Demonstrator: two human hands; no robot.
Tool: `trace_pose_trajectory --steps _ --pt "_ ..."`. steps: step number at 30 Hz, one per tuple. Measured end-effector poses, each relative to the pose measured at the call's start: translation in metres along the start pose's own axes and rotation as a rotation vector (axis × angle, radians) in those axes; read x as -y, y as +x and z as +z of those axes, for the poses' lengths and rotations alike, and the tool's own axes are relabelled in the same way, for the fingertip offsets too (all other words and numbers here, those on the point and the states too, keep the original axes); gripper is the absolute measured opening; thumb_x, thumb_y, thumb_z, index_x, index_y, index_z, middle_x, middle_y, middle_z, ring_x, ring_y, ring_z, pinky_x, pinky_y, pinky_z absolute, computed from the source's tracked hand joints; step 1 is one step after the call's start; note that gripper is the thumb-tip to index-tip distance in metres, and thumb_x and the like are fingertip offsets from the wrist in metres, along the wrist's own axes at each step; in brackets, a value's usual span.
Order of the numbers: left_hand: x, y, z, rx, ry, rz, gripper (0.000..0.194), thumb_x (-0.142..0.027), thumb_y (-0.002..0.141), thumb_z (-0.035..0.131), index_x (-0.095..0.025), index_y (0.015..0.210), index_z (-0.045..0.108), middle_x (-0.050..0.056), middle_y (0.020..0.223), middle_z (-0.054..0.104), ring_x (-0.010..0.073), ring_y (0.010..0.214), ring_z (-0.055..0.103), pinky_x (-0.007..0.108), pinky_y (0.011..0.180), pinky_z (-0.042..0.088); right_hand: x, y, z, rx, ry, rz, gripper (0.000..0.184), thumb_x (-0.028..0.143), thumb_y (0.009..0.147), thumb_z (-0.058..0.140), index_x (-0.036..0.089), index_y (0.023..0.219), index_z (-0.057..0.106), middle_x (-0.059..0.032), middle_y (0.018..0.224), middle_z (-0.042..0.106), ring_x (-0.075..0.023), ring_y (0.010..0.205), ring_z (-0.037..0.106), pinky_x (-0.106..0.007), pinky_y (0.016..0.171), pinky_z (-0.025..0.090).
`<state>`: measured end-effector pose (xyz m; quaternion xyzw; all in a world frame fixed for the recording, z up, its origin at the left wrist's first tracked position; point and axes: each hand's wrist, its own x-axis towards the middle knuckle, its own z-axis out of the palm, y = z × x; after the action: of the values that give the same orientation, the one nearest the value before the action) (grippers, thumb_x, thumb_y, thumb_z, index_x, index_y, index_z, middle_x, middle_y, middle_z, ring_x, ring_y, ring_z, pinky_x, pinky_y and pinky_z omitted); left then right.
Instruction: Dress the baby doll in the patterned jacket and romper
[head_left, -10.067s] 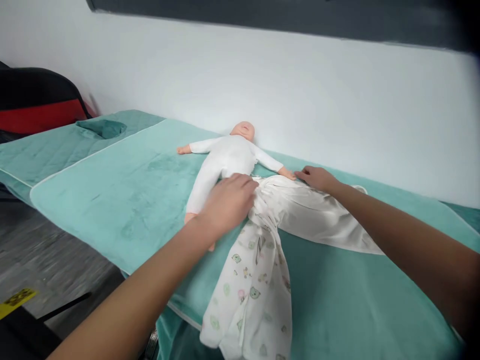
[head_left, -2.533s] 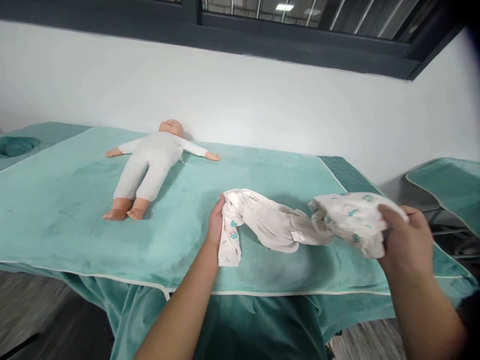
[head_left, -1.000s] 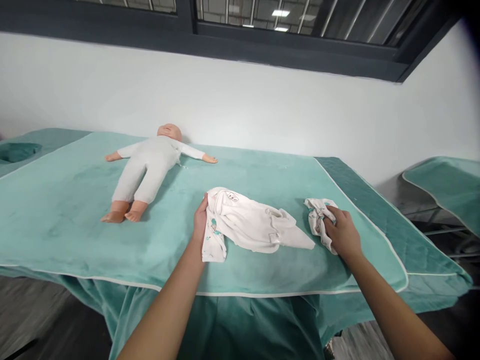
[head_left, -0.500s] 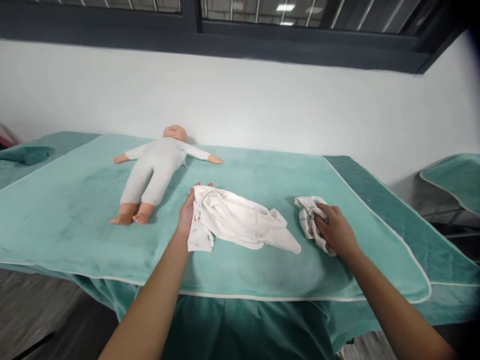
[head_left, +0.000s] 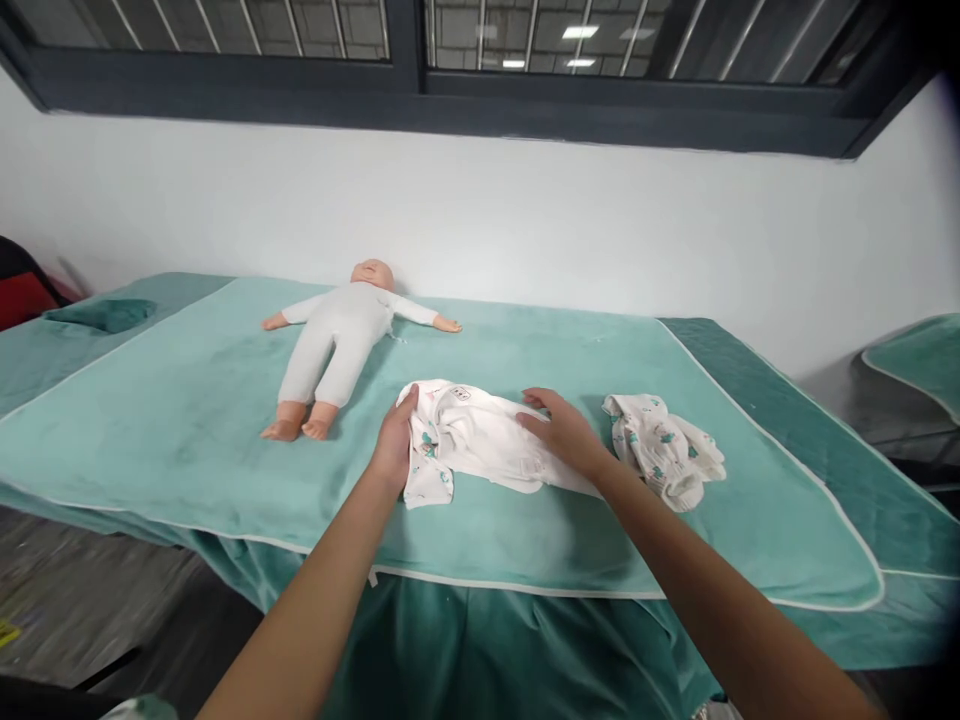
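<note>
A baby doll point(head_left: 339, 340) in a white bodysuit lies on its back on the teal padded table point(head_left: 187, 420), head toward the wall. In front of me a white printed baby top point(head_left: 469, 435) lies crumpled on the mat. My left hand point(head_left: 395, 445) grips its left edge, fingers closed on the cloth. My right hand point(head_left: 562, 432) rests flat on the right part of the top, fingers stretched out. A small bundle of white printed baby trousers point(head_left: 664, 450) lies by itself to the right of my right hand.
A white wall and a dark window frame point(head_left: 480, 90) stand behind the table. A teal cushion point(head_left: 101, 315) lies at the far left, with a red and black object point(head_left: 22, 290) beyond it. Another teal-covered table point(head_left: 919, 360) shows at the right edge.
My right hand let go of the trousers bundle and moved left onto the baby top. My left hand kept its hold on the top's left edge. The view shifted slightly left.
</note>
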<state>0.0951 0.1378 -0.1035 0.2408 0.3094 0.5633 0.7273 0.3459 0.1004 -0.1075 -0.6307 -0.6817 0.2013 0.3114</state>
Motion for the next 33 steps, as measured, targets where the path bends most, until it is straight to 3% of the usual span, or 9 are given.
trace_pose_trajectory --steps 3,6,10,13,16,20,25,27,33 --pt "-0.014 -0.016 -0.007 -0.034 0.193 0.15 0.024 -0.034 0.08 0.078 -0.015 0.092 0.071 0.004 0.082 0.073 0.0171 0.072 0.066 0.024 0.071 0.048 0.014 0.014 0.012 0.118 -0.055 -0.032 0.031 0.042 0.087 0.061 0.025 0.113 0.063 -0.0071 0.126 0.068 -0.0277 0.115 0.062 -0.042 0.099 0.046" --pt "-0.03 -0.03 -0.001 -0.112 0.424 0.287 0.026 -0.024 0.067 0.087 -0.017 0.089 0.073 0.002 0.082 0.072 0.0165 0.077 0.062 0.022 0.071 0.043 0.035 0.016 0.009 0.101 -0.082 -0.064 0.017 0.038 0.086 0.06 0.025 0.096 0.063 -0.0045 0.108 0.071 -0.0258 0.101 0.063 -0.037 0.087 0.046" --pt "-0.04 -0.043 0.022 -0.017 0.917 0.489 0.039 -0.018 0.057 0.09 -0.025 0.092 0.075 0.001 0.092 0.071 0.0243 0.093 0.06 0.026 0.082 0.04 0.073 0.008 -0.014 -0.098 -0.076 -0.164 0.014 0.037 0.089 0.056 0.024 0.085 0.054 0.0014 0.082 0.063 -0.0176 0.075 0.057 -0.03 0.07 0.041" --pt "-0.044 -0.052 0.04 0.056 1.317 0.706 0.021 -0.019 0.073 0.077 -0.028 0.092 0.073 0.003 0.09 0.068 0.0265 0.088 0.061 0.032 0.085 0.039 0.098 -0.005 -0.045 -0.272 -0.159 -0.26 0.016 0.033 0.089 0.056 0.023 0.079 0.049 0.0027 0.073 0.057 -0.0149 0.065 0.05 -0.028 0.062 0.036" --pt "-0.055 -0.064 0.06 0.017 1.579 0.923 0.019 -0.015 0.082 0.06 -0.026 0.093 0.07 0.005 0.091 0.068 0.0258 0.085 0.062 0.034 0.08 0.04 0.116 -0.022 -0.079 -0.475 -0.347 -0.336 0.014 0.023 0.084 0.055 0.022 0.073 0.047 0.0012 0.075 0.056 -0.0143 0.065 0.048 -0.027 0.059 0.031" --pt "-0.075 -0.087 0.092 -0.014 1.614 1.179 0.027 -0.013 0.085 0.049 -0.023 0.103 0.067 0.003 0.097 0.07 0.0216 0.088 0.063 0.032 0.075 0.042 0.133 -0.039 -0.103 -0.69 -0.507 -0.363 0.007 0.016 0.081 0.053 0.022 0.083 0.055 -0.0035 0.092 0.061 -0.0149 0.065 0.048 -0.027 0.053 0.026" --pt "-0.083 -0.103 0.123 0.099 1.534 1.263 0.029 -0.012 0.089 0.047 -0.023 0.108 0.066 0.002 0.102 0.072 0.019 0.093 0.064 0.03 0.078 0.045 0.141 -0.032 -0.092 -0.526 -0.451 -0.389 0.026 0.019 0.088 0.049 0.024 0.111 0.061 -0.004 0.098 0.065 -0.0178 0.071 0.056 -0.027 0.057 0.034" --pt "-0.087 -0.102 0.123 0.091 1.581 1.275 0.028 -0.013 0.089 0.047 -0.023 0.107 0.066 0.002 0.101 0.072 0.02 0.094 0.065 0.031 0.078 0.045 0.133 -0.024 -0.091 -0.49 -0.437 -0.372 0.028 0.017 0.089 0.048 0.024 0.112 0.062 -0.0039 0.099 0.064 -0.0187 0.074 0.057 -0.028 0.06 0.037" --pt "-0.104 -0.094 0.103 -0.056 1.762 1.228 0.026 -0.013 0.086 0.05 -0.025 0.101 0.067 0.002 0.098 0.072 0.0228 0.091 0.065 0.032 0.07 0.043 0.104 -0.015 -0.111 -0.632 -0.314 -0.296 0.023 0.015 0.083 0.053 0.025 0.098 0.068 -0.0032 0.095 0.055 -0.0184 0.076 0.055 -0.031 0.067 0.042"
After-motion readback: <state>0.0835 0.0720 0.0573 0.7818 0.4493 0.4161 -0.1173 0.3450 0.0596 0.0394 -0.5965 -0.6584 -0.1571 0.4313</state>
